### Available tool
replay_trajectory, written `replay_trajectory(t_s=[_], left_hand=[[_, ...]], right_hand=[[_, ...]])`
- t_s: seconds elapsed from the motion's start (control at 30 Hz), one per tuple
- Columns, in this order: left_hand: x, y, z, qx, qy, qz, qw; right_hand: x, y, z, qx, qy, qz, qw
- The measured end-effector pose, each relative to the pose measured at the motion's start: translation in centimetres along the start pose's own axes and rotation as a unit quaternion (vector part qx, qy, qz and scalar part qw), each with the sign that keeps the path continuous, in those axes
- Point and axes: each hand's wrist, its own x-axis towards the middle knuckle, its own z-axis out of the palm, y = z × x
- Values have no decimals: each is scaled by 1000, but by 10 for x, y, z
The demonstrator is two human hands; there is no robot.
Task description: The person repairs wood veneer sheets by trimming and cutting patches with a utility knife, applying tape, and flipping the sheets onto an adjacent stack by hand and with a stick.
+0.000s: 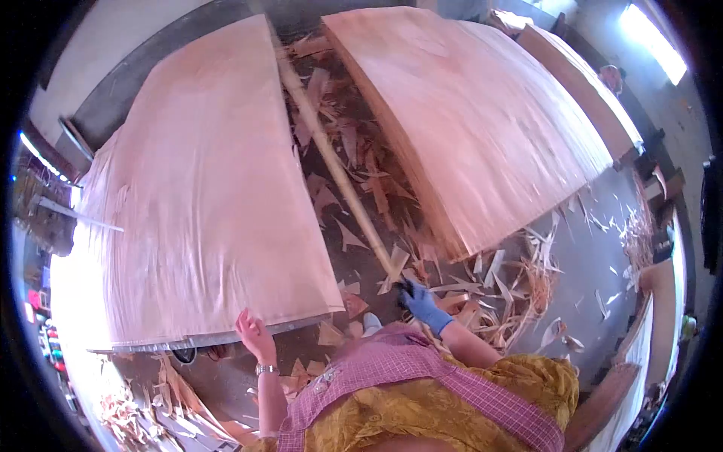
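Observation:
My right hand (423, 303), in a blue glove with dark fingertips, is closed around the near end of a long pale wooden pole (339, 173). The pole runs forward and slightly left through the gap between two stacks. My left hand (256, 335) is bare, with a watch on the wrist, and nothing shows in it. Its fingers are loosely bent and apart, just by the near edge of the left stack of thin wood sheets (203, 188). Right of the pole stands a thicker stack of wood sheets (474, 120). The pole's far end is blurred.
Torn veneer scraps (354, 151) litter the gap's floor, and more scraps (520, 286) are heaped beside my right arm. Another scrap pile (128, 407) lies at lower left. A further wood stack (580, 83) stands at far right. A person (611, 79) is partly visible behind it.

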Motion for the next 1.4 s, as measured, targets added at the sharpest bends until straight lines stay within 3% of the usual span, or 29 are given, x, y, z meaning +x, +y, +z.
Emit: replay_trajectory(t_s=[0.03, 0.13, 0.17, 0.2, 0.27, 0.37, 0.43, 0.47, 0.5, 0.53, 0.63, 0.77, 0.87, 0.9, 0.93, 1.0, 1.1, 1.2, 1.3, 1.4], left_hand=[[2, 5, 2, -85, -51, -80, 992], [26, 43, 30, -334, -153, -295, 882], [36, 64, 40, -405, -163, -363, 824], [50, 79, 47, -447, -143, -373, 800], [77, 94, 56, -533, -113, -385, 745], [117, 23, 61, -445, -37, -344, 826], [146, 3, 47, -411, 20, -376, 830], [155, -51, 48, -490, -29, -341, 801], [161, -78, 53, -439, -86, -286, 848], [175, -100, 56, -436, -95, -327, 833], [195, -81, 41, -464, -38, -367, 805], [216, -155, 38, -481, -79, -270, 831], [212, -116, -19, -459, -82, -337, 818], [223, -131, -19, -440, -85, -337, 828], [229, -148, -14, -447, -125, -326, 823], [235, -158, -21, -455, -205, -302, 812], [221, -105, -72, -381, -269, -283, 838], [213, -112, -96, -278, -251, -187, 908], [213, -129, -96, -236, -130, 10, 963], [225, -129, -116, 21, -58, 234, 970]], right_hand=[[12, -2, 25, 129, -78, 22, 988], [27, -46, 93, 96, -186, -17, 978], [27, -77, 111, 9, -144, -127, 981], [30, -101, 119, 65, -203, -96, 972], [29, -118, 157, 14, -220, -123, 968], [28, -150, 158, -30, -191, -195, 962], [21, -138, 184, -53, -206, -236, 948], [10, -150, 174, -59, -205, -228, 950], [3, -164, 163, -66, -204, -220, 952], [-4, -178, 149, -72, -203, -212, 953], [-22, -163, 201, -92, -182, -167, 965], [-67, -186, 241, -126, -201, -124, 963], [-99, -207, 273, -109, -153, -113, 976], [-107, -212, 283, -97, -132, -114, 980], [-113, -212, 293, -87, -111, -115, 983], [-119, -224, 303, -102, -121, -26, 987], [-115, -242, 290, -123, -130, 35, 983], [-118, -254, 289, -119, -68, -43, 990], [-118, -269, 282, -143, -100, -32, 984], [-112, -259, 283, -149, -118, -91, 977]])
